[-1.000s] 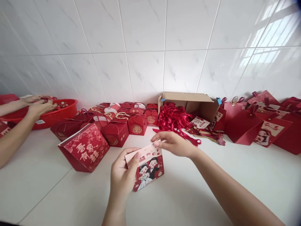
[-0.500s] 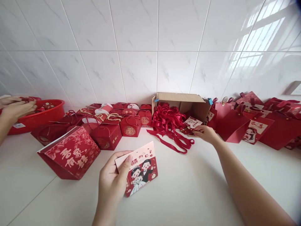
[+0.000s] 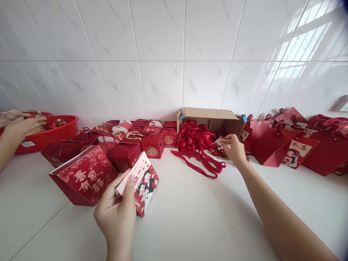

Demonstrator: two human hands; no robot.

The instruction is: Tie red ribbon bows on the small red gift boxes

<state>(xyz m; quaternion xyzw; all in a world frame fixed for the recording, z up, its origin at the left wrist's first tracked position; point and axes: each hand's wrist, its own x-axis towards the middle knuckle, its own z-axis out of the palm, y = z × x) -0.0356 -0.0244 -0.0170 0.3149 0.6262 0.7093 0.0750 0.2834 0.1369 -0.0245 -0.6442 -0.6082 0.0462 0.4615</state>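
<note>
Head view: on the white counter [image 3: 190, 224] a cardboard box [image 3: 214, 116] lies on its side, with red ribbons [image 3: 198, 145] spilling out. A large red bag [image 3: 84, 177] bears gold Chinese characters. Just beside it, the left hand [image 3: 116, 214] is closed around a small gift bag [image 3: 144, 183], tilted with its pink top upward and its cartoon couple facing right; its writing is unreadable. The right hand [image 3: 235, 148] curls its fingers onto a printed card [image 3: 221, 139] at the box mouth, and I cannot tell whether it grips the card.

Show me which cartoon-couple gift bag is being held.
The flat cartoon-couple bag pinched in the left hand, beside the big floral bag. The other couple-print bag stands opened on the right, untouched.
</note>
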